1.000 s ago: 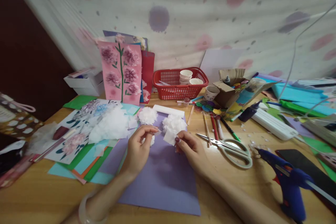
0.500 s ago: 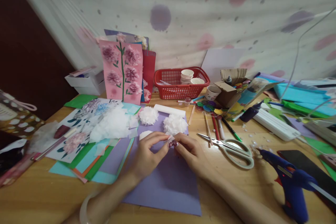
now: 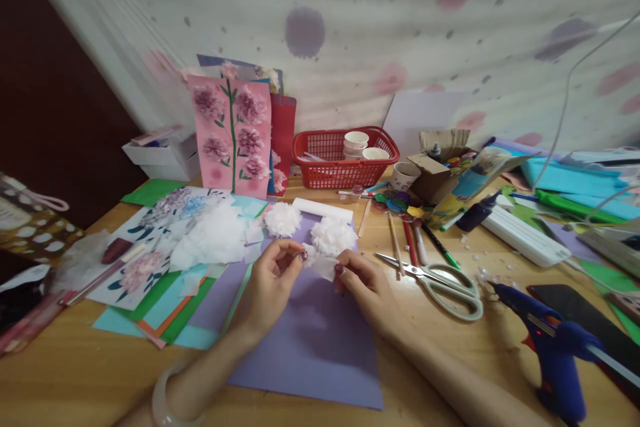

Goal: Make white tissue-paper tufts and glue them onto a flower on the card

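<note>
A small piece of white tissue paper [image 3: 321,264] stretches between my two hands above a purple sheet [image 3: 315,353]. My left hand [image 3: 275,277] pinches its left end between thumb and finger. The right end is pinched in my right hand [image 3: 363,280]. Just beyond my hands, two fluffy white paper flowers, one on the left [image 3: 283,220] and one on the right [image 3: 333,235], rest on the purple sheet near a white roll [image 3: 323,210]. A heap of white tissue pieces [image 3: 210,237] lies to the left, on coloured sheets.
Scissors [image 3: 450,290], a blue glue gun [image 3: 545,340] and a dark phone [image 3: 580,313] are on the right. A red basket [image 3: 330,175] with cups stands at the back, beside a pink flower picture [image 3: 235,140]. Pens and sticks lie beyond the scissors.
My hands have moved apart, my left one up and to the left. More of the white tissue piece now shows between them.
</note>
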Motion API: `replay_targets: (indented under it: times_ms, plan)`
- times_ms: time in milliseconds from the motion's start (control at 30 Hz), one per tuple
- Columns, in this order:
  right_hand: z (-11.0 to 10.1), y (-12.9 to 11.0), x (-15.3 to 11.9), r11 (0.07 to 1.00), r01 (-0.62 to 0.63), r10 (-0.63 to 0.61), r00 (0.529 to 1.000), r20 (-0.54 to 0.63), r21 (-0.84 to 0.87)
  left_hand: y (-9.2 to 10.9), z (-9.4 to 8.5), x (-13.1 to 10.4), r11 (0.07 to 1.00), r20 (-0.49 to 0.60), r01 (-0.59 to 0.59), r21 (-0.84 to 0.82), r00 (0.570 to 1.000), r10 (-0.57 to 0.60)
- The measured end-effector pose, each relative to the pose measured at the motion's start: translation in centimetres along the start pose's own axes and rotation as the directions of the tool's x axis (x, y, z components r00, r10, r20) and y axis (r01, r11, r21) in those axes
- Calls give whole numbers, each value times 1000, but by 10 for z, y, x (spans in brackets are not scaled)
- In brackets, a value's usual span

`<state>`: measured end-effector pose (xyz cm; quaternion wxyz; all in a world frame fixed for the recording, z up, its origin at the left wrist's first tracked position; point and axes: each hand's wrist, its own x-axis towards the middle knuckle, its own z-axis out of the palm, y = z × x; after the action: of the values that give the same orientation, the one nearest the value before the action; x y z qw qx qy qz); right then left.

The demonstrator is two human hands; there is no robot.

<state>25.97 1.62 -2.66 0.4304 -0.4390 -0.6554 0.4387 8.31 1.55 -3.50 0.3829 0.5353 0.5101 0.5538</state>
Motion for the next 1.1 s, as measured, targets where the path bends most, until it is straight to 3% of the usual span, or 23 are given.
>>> replay_targets:
  times_ms: [300,433,633,900,1100]
  plan:
    - [0,5,1,996,-28,32,998,-50,79,-2,-4,2,996,-69,-70,49,995,73]
    - [2,5,0,993,-55,57,998,-17,102,10,-1,-5,977,71,-162,137,986,154]
    - [3,3,-2,991,9,-23,995,100,131,18,4,-16,950,227,-227,212,957,178]
    - [2,4,-3,979,20,-45,992,119,202,14,4,-9,947,262,-243,210,947,185]
    - [3,3,-3,991,11,-26,994,108,134,15,4,-9,959,175,-207,193,969,174]
